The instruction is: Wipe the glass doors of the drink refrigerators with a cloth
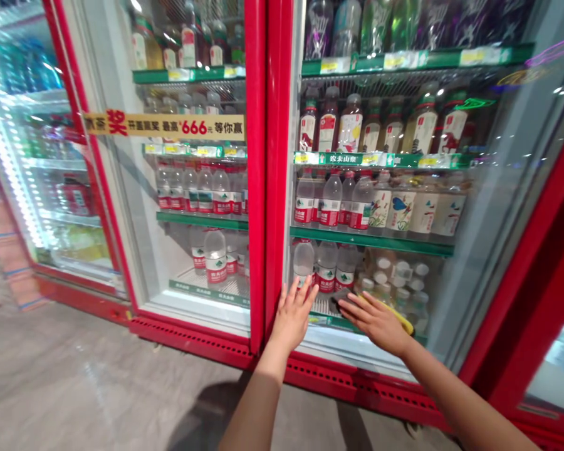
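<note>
My left hand (294,313) has its fingers spread, flat at the lower left of the right-hand glass door (380,351), beside the red door frame (277,188). It holds nothing. To its right, my right hand (378,319) lies flat over a yellow and grey cloth (404,321), pressing it toward the same glass. The cloth shows past the fingertips and along the upper edge of the hand; the palm hides its middle. Behind the glass, water bottles (326,269) with red labels and several white-capped bottles (399,282) stand on the bottom shelf.
Higher shelves hold tea bottles (350,122) and other drinks. A second glass door with a yellow banner strip (169,126) is at left, with another lit fridge (51,144) beyond. A red base grille (192,343) runs above the grey floor (89,388).
</note>
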Demonstrator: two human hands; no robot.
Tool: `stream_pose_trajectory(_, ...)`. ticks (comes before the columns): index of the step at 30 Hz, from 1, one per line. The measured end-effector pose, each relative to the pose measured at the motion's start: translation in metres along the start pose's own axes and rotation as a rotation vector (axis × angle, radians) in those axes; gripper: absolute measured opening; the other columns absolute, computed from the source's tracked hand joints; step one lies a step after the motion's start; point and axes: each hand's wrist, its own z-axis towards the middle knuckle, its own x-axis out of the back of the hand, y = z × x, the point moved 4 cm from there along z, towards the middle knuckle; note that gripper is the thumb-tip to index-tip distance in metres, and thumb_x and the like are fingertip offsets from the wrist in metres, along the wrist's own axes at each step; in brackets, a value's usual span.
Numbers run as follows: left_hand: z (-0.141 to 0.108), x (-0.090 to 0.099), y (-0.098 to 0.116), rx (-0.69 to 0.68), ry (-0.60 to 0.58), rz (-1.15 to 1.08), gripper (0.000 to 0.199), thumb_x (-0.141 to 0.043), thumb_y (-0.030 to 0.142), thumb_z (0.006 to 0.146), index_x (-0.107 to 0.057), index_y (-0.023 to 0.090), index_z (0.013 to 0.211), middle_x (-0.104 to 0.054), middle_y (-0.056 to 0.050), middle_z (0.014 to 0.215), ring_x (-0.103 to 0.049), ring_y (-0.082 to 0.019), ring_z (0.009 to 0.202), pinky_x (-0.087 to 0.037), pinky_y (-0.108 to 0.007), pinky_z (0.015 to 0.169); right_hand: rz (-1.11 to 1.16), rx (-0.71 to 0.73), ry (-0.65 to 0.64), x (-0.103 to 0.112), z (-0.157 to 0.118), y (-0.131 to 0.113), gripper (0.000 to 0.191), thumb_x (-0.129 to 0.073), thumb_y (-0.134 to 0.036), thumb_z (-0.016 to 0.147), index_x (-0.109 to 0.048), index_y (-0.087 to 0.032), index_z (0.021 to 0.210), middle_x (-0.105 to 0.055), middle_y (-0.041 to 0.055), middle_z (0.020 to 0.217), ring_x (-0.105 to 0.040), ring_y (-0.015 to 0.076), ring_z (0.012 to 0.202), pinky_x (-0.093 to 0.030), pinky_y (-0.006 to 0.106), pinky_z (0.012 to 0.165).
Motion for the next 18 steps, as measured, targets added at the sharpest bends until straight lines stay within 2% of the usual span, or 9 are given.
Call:
stream_pose_trajectory(3, -0.009, 0.002, -0.011, 0.013, 0.006, 0.029, 0.088, -0.061, 0.011, 0.082, -0.022, 0.029, 0.16, -0.015, -0.005, 0.17, -0.008, -0.03, 0.157, -0.02, -0.056, 0.125, -0.038, -0.21, 0.1, 0.006, 0.029, 0.018, 0.052, -0.048, -0.008, 0.096, -0.054, -0.026, 0.144, -0.05, 0.002, 0.153, -0.032, 0.0234, 0.15, -0.03, 0.052, 0.123)
stream_pose_trajectory(5, -0.014, 0.001, -0.017, 0.035, 0.004, 0.04, 0.087, -0.062, 0.012, 0.081, -0.026, 0.029, 0.159, -0.016, -0.006, 0.17, -0.01, -0.03, 0.157, -0.02, -0.056, 0.125, -0.013, -0.249, 0.167, 0.0, 0.055, 0.013, 0.049, -0.049, -0.009, 0.096, -0.057, -0.027, 0.141, -0.052, 0.0027, 0.151, -0.032, 0.0233, 0.15, -0.033, 0.051, 0.122)
stream_pose_trajectory(7, -0.018, 0.0, -0.02, 0.059, -0.001, 0.042, 0.084, -0.063, 0.013, 0.081, -0.032, 0.029, 0.157, -0.016, -0.007, 0.17, -0.012, -0.03, 0.156, -0.02, -0.057, 0.125, 0.035, -0.162, 0.183, -0.013, 0.071, -0.003, 0.043, -0.05, -0.01, 0.097, -0.062, -0.028, 0.136, -0.056, 0.0013, 0.147, -0.037, 0.0208, 0.148, -0.038, 0.047, 0.12)
stream_pose_trajectory(10, -0.023, 0.001, -0.022, 0.075, -0.002, 0.033, 0.077, -0.063, 0.012, 0.081, -0.04, 0.028, 0.153, -0.014, -0.008, 0.17, -0.012, -0.031, 0.156, -0.02, -0.058, 0.125, 0.106, 0.0, 0.137, -0.028, 0.065, -0.026, 0.038, -0.051, -0.015, 0.099, -0.064, -0.028, 0.132, -0.061, -0.0009, 0.142, -0.045, 0.0157, 0.142, -0.042, 0.04, 0.118)
stream_pose_trajectory(13, -0.025, 0.004, -0.026, 0.079, 0.001, 0.027, 0.081, -0.062, 0.011, 0.08, -0.035, 0.028, 0.155, -0.012, -0.007, 0.17, -0.009, -0.031, 0.157, -0.02, -0.057, 0.125, 0.134, 0.065, 0.068, -0.024, 0.052, -0.023, 0.041, -0.048, -0.016, 0.1, -0.061, -0.03, 0.136, -0.061, -0.0035, 0.143, -0.045, 0.0123, 0.142, -0.038, 0.036, 0.12)
stream_pose_trajectory(15, -0.027, 0.008, -0.031, 0.101, 0.014, 0.025, 0.085, -0.061, 0.01, 0.08, -0.031, 0.028, 0.157, -0.012, -0.007, 0.17, -0.007, -0.03, 0.157, -0.019, -0.057, 0.126, 0.096, -0.004, 0.056, -0.014, 0.059, -0.008, 0.044, -0.048, -0.014, 0.1, -0.058, -0.031, 0.139, -0.055, -0.0023, 0.149, -0.038, 0.0148, 0.146, -0.035, 0.041, 0.123)
stream_pose_trajectory(18, -0.029, 0.012, -0.037, 0.158, 0.057, 0.035, 0.085, -0.058, 0.011, 0.082, -0.026, 0.023, 0.159, -0.014, -0.008, 0.17, -0.006, -0.03, 0.157, -0.018, -0.057, 0.126, 0.014, -0.195, 0.114, -0.004, 0.091, 0.008, 0.048, -0.047, -0.011, 0.098, -0.056, -0.027, 0.142, -0.043, 0.0029, 0.157, -0.028, 0.0216, 0.152, -0.033, 0.052, 0.123)
